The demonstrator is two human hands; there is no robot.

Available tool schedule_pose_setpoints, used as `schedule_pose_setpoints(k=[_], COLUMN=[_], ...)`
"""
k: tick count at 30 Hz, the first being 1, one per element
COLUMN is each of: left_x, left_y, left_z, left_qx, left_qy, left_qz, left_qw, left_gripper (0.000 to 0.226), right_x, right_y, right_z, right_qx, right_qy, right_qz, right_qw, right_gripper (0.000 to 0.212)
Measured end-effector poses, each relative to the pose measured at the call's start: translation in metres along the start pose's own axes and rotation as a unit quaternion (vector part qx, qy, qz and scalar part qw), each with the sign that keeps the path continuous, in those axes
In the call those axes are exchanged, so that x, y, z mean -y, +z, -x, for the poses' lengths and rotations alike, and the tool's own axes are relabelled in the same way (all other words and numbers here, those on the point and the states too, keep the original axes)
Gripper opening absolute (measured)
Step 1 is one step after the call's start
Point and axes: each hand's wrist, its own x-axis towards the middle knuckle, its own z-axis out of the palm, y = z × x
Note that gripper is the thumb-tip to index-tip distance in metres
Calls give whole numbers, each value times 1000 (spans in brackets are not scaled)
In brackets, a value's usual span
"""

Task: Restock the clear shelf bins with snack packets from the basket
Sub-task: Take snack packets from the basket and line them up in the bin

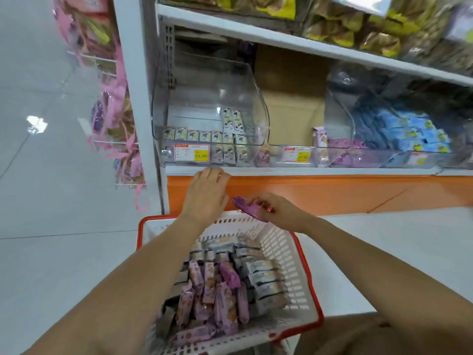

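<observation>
The right hand [280,208] pinches a shiny purple snack packet [247,208] above the white slotted plastic basket with a red rim [282,249]. The left hand [204,196], fingers relaxed and holding nothing, touches the white shelf edge [307,171] below the clear plastic shelf bin [204,98].

Light was bright and even | white glare spot lay on the floor [37,123] at mid left | sheen streaked the clear bin [210,98] | shadows were soft | yellow bags [378,42] at upper right were blurred | frame edges bowed.
</observation>
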Motion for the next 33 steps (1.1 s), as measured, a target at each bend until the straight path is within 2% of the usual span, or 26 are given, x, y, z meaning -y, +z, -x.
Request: schedule_pose_setpoints(k=[3,9,15,19,25,33], left_x=[-33,-96,-152,-178,-197,-193], left_y=[-12,-20,-14,-6,16,39], left_z=[-23,-73,-133,-174,-222,-252], left_qx=[-37,-85,-71,-50,-12,32], left_qy=[48,119,164,182,172,161], left_qz=[10,17,14,13,20,37], left_qw=[998,989,984,982,985,986], left_gripper=[40,41,48,56,61,68], right_x=[-11,-41,-88,-117,-159,-198], right_y=[-44,-124,-193,-236,-278,-282], right_z=[27,78,98,80,23,-54], right_qx=[-33,-156,-262,-320,-356,-322], right_qy=[-3,25,32,50,98,132], right_qz=[10,-28,-33,-2,32,42], right_qw=[999,987,964,946,929,937], right_gripper=[30,31,34,27,27,30])
